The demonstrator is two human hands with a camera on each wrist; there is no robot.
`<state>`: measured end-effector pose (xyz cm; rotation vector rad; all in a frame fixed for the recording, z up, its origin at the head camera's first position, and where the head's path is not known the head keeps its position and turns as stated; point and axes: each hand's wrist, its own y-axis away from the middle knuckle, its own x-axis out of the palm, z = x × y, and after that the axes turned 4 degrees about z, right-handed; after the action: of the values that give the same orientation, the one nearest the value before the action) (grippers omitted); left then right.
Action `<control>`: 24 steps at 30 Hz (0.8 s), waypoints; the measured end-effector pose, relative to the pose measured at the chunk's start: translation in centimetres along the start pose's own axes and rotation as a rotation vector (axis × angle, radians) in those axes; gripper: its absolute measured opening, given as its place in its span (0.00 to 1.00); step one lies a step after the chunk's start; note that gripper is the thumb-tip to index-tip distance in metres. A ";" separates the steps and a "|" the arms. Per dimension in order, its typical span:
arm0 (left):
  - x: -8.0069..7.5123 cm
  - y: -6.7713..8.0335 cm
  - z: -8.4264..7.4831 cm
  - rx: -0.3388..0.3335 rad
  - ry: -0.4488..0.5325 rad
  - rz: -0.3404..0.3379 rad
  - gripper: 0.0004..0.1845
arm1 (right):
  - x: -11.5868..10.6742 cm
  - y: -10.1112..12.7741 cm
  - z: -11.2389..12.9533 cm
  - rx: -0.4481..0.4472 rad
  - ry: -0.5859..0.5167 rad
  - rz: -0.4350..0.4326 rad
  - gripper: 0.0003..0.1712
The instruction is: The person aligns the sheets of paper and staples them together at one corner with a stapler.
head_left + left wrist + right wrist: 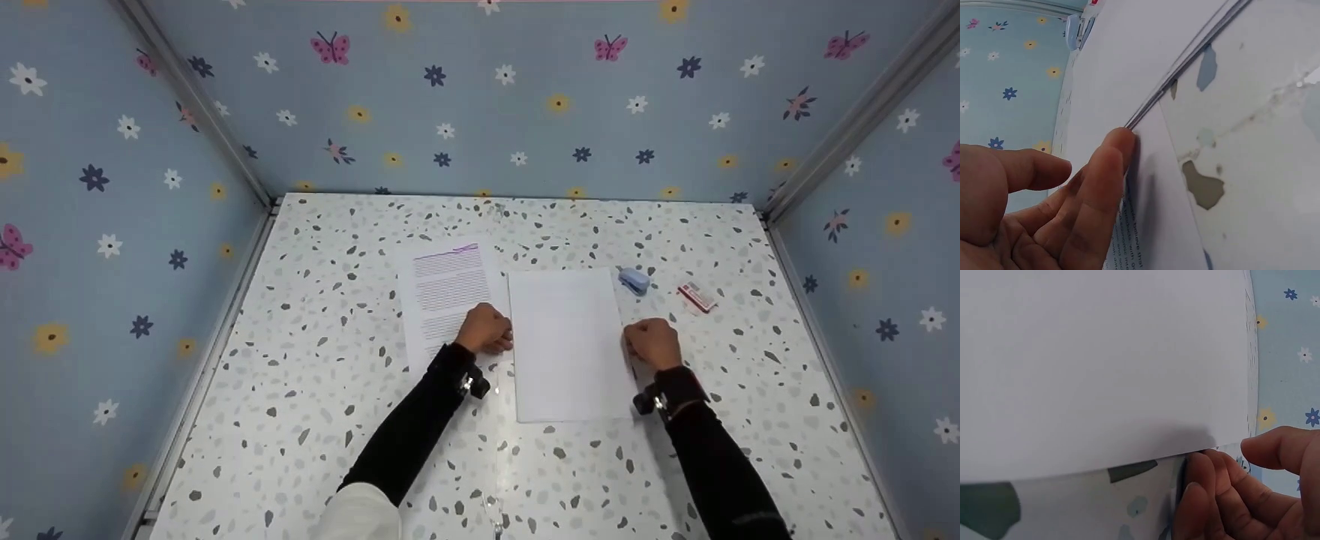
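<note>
A thin stack of blank white paper (566, 352) lies on the speckled table. At its left edge is my left hand (485, 328); in the left wrist view its bent fingers (1112, 163) touch the sheet edges, thumb held apart. My right hand (654, 343) is at the opposite edge. In the right wrist view its fingers (1202, 481) meet the paper's side, and the thumb stays off the sheet. Beneath and behind my left hand lies a printed page (450, 281) with purple marks along its top.
A small light-blue stapler (634, 281) sits beyond the stack's upper right corner. To its right is a small red and white box (697, 297). Flower-patterned panels (480, 97) enclose the table at the back and both sides.
</note>
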<state>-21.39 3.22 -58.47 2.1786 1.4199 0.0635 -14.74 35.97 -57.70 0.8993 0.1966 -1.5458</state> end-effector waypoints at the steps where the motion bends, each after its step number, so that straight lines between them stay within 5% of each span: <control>1: 0.0 0.1 -0.1 0.002 0.007 0.004 0.11 | 0.0 0.0 0.0 -0.006 -0.002 -0.001 0.16; 12: -0.1 0.1 0.0 0.014 -0.011 -0.015 0.10 | 0.1 -0.1 0.0 -0.010 0.006 0.012 0.15; 14: -0.3 0.1 0.2 0.053 -0.127 -0.081 0.09 | 0.0 -0.1 0.0 -0.013 0.021 0.012 0.16; 18: -1.0 0.2 1.2 0.181 -0.513 -0.286 0.09 | -0.3 0.4 0.2 -0.049 0.048 -0.028 0.16; 21: -1.7 0.5 2.1 0.226 -0.750 -0.383 0.23 | -0.4 0.7 0.5 -0.080 0.065 -0.071 0.17; 24: -2.6 0.8 3.1 0.230 -0.856 -0.396 0.38 | -0.3 0.7 1.1 -0.108 0.069 -0.092 0.17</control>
<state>-20.92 -0.55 -60.09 1.6771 1.3144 -1.0794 -14.63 35.33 -56.51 0.8681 0.3722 -1.5744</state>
